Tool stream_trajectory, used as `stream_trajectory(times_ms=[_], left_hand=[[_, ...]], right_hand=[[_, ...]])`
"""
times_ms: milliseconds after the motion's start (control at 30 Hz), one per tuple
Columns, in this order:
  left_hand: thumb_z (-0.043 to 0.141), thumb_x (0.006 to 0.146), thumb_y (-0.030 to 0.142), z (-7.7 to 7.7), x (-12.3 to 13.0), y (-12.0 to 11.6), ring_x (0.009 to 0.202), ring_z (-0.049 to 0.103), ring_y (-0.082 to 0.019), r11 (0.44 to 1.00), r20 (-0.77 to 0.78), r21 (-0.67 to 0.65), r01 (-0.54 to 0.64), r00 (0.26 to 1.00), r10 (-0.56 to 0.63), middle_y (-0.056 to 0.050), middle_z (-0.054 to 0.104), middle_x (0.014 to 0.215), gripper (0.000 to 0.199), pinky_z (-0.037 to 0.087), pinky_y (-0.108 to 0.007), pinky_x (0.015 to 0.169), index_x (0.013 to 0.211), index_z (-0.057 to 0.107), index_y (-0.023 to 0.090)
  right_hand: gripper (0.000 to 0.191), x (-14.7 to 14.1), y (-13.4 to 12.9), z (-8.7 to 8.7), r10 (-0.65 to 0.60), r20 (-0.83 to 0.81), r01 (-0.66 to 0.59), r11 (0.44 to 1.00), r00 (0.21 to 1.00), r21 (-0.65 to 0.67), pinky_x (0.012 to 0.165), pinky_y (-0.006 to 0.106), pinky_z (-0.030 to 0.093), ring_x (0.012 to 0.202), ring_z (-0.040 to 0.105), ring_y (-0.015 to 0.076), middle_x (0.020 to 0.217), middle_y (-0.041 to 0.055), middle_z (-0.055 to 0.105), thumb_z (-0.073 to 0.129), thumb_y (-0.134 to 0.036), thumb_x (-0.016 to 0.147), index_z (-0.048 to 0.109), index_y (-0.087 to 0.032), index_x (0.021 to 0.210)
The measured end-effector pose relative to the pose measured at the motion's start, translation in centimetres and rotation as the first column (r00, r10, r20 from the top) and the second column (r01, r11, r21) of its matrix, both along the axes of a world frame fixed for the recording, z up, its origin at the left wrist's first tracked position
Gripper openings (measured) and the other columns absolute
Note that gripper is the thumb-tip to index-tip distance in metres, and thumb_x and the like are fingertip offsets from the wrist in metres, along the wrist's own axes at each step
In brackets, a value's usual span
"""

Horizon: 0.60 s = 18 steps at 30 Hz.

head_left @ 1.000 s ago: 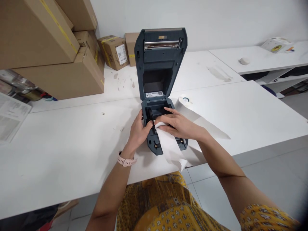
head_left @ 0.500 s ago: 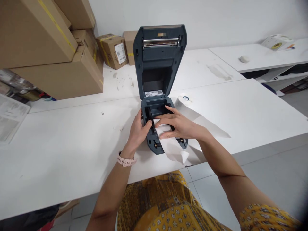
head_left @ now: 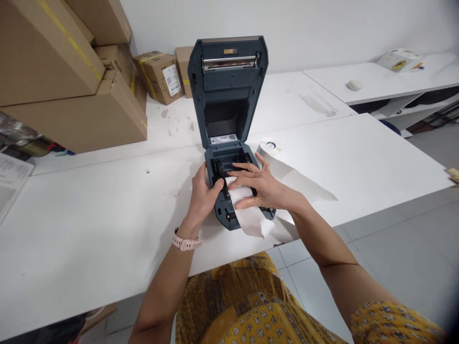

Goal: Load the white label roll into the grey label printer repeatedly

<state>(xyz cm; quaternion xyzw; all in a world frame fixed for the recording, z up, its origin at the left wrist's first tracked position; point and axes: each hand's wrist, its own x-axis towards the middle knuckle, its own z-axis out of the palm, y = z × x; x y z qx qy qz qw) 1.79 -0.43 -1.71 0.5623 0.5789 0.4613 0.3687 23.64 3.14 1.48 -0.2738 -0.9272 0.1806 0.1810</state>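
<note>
A dark blue-grey label printer (head_left: 229, 122) stands on the white table with its lid raised. My left hand (head_left: 204, 193), a pink watch band at its wrist, holds the printer's left side, its thumb over the rim. Inside the open base, my right hand (head_left: 260, 186) curves over a white paper strip (head_left: 251, 222), thumb and fingers on it. The strip's loose end hangs over the printer's front edge. Part of the strip and the inner parts are hidden under the right hand. A paper roll (head_left: 268, 148) lies just right of the printer, its long tail stretched rightward.
Cardboard boxes (head_left: 79, 112) are stacked at the back left, with a smaller labelled box (head_left: 161, 79) beside them. A printed sheet (head_left: 12, 184) lies at the far left. The table's front edge (head_left: 283, 243) runs close before the printer.
The whole view has shifted, so things appear further left. My right hand's fingers have spread a little over the printer, and the strip's loose end has moved slightly.
</note>
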Motion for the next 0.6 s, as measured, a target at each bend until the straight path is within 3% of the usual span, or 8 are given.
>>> stream_trajectory(times_ms=[367, 600], left_hand=[[0.067, 0.090, 0.035, -0.67, -0.12, 0.16, 0.138, 0.056, -0.030, 0.999, 0.069, -0.051, -0.004, 0.998, 0.007, -0.010, 0.061, 0.146, 0.063, 0.050, -0.049, 0.113, 0.150, 0.049, 0.028], [0.067, 0.090, 0.040, -0.60, -0.21, 0.21, 0.143, 0.051, -0.032, 1.000, 0.031, -0.014, 0.003, 1.000, -0.002, -0.011, 0.061, 0.146, 0.065, 0.044, -0.053, 0.118, 0.151, 0.048, 0.027]], right_hand=[[0.044, 0.21, -0.03, 0.32, 0.011, -0.018, -0.012, 0.999, 1.000, -0.042, 0.129, 0.065, -0.001, 0.152, 0.045, 0.0313, 0.150, 0.0092, 0.063, 0.074, -0.061, 0.087, 0.072, -0.028, 0.117], [0.042, 0.54, 0.07, 0.77, 0.044, -0.015, -0.045, 0.996, 0.999, -0.082, 0.132, 0.057, 0.004, 0.150, 0.047, 0.0267, 0.154, 0.0103, 0.059, 0.070, -0.056, 0.093, 0.072, -0.027, 0.123]])
